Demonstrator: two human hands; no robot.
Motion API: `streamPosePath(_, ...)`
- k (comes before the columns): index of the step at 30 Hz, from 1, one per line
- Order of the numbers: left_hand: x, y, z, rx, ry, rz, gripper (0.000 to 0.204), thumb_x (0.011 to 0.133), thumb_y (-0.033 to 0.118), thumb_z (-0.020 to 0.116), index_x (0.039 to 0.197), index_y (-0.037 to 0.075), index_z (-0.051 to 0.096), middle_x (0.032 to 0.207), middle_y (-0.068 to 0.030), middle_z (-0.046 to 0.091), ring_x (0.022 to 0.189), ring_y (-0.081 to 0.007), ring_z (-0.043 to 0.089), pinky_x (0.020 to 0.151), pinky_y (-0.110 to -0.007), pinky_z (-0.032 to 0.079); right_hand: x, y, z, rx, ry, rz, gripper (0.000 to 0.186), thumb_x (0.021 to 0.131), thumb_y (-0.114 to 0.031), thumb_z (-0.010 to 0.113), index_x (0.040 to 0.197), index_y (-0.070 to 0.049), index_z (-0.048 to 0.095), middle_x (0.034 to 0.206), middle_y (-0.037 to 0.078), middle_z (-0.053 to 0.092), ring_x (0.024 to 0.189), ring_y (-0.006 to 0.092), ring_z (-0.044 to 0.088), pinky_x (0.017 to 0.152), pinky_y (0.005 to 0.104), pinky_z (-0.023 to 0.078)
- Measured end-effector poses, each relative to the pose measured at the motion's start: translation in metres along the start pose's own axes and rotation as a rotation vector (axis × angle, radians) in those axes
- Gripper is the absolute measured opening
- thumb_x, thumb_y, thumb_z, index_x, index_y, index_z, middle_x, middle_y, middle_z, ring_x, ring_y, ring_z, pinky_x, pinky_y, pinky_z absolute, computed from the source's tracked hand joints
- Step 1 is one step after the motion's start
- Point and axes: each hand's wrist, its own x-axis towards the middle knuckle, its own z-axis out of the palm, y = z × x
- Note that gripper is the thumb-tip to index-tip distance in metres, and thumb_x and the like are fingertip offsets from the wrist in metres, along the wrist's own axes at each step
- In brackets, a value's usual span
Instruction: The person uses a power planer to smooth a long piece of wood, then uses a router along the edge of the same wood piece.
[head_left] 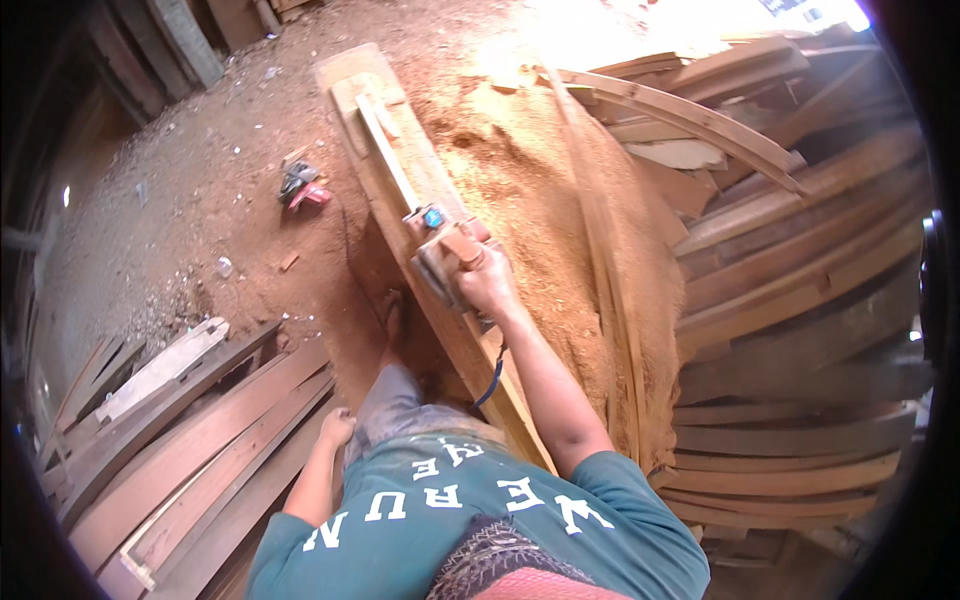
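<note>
My right hand [488, 285] is wrapped round the handle of a dusty electric hand planer [440, 262] with a blue knob at its front. The planer sits on a narrow strip of wood [390, 155] that lies along a long, thick plank [350, 78]. How much of the strip runs under the tool is hidden. A dark blue cord [492, 384] hangs from the planer's rear. My left hand [341, 427] hangs beside my left thigh with its fingers curled, and nothing shows in it.
A red and grey power tool [303, 187] lies on the dirt floor left of the plank. Sawdust [535, 190] is heaped along the right side, with a long thin board [597, 235] across it. Curved timbers [790, 290] are stacked at right, and more boards [200, 435] at lower left.
</note>
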Motion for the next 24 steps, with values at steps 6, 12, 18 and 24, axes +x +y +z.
streamPosePath(6,0.044,0.033,-0.169,-0.011,0.045,-0.099,0.051,0.092,0.021,0.071,0.137,-0.003,0.065,0.125,-0.0245,0.075,0.119,-0.0322,0.072,0.105,-0.04,0.054,0.092,-0.078,0.065,0.138,-0.11,0.076,0.026,0.089,-0.022,0.071,0.107,-0.003,0.073,0.102,0.028,0.075,0.104,0.0423,0.074,0.091,0.0469,0.056)
streamPosePath(12,0.092,0.069,-0.254,-0.102,0.141,-0.052,0.05,0.092,0.018,0.068,0.136,-0.004,0.065,0.116,-0.0205,0.077,0.11,-0.0285,0.074,0.098,-0.038,0.056,0.166,-0.119,0.09,0.129,-0.091,0.046,0.025,0.087,-0.018,0.069,0.105,-0.002,0.072,0.099,0.029,0.074,0.102,0.0448,0.073,0.09,0.049,0.056)
streamPosePath(18,0.127,0.074,-0.294,-0.152,0.149,-0.052,0.049,0.091,0.019,0.066,0.135,-0.003,0.066,0.115,-0.0213,0.077,0.109,-0.0295,0.075,0.098,-0.039,0.056,0.238,-0.156,0.117,0.164,-0.122,0.049,0.026,0.09,-0.023,0.068,0.107,-0.004,0.074,0.1,0.028,0.075,0.104,0.0445,0.073,0.09,0.0501,0.056)
streamPosePath(24,0.161,0.031,-0.287,-0.124,0.156,-0.037,0.047,0.089,0.021,0.069,0.13,-0.001,0.07,0.117,-0.0232,0.077,0.113,-0.0328,0.074,0.101,-0.041,0.056,0.308,-0.174,0.138,0.137,-0.114,-0.008,0.028,0.091,-0.025,0.069,0.109,-0.005,0.075,0.103,0.028,0.075,0.105,0.0438,0.073,0.092,0.0497,0.057)
